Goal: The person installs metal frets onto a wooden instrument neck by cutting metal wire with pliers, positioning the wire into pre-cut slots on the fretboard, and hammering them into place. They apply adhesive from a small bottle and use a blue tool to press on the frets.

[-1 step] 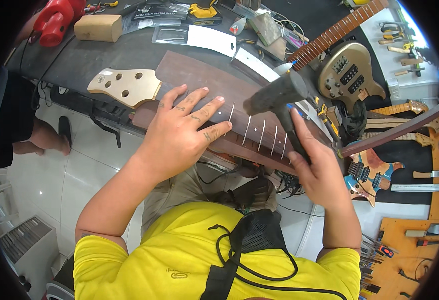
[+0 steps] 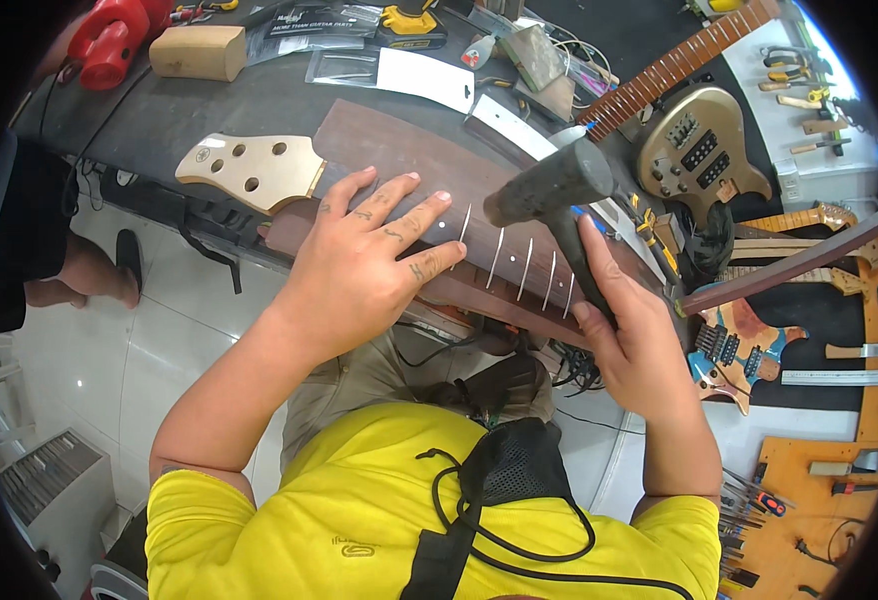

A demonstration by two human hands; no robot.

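Observation:
On the workbench (image 2: 289, 85) lies a guitar neck with a pale headstock (image 2: 226, 172) that has several holes. Its dark fretboard (image 2: 511, 258) carries several thin metal frets and small white dots. My left hand (image 2: 364, 250) rests palm down on it, fingers spread, holding nothing. My right hand (image 2: 639, 335) grips the handle of a black mallet (image 2: 549, 185), whose head hangs above the fretboard's right part. Whether it touches the frets, I cannot tell. A wide reddish-brown wooden surface (image 2: 389, 138) stretches along the far side of the neck.
A wooden block (image 2: 197, 53), a red power tool (image 2: 109, 45) and plastic packets (image 2: 339, 68) lie farther back. Right are a gold bass guitar (image 2: 699, 145), a blue guitar body (image 2: 744, 350) and wall tools (image 2: 789, 75). Another person's leg (image 2: 64, 270) stands at left.

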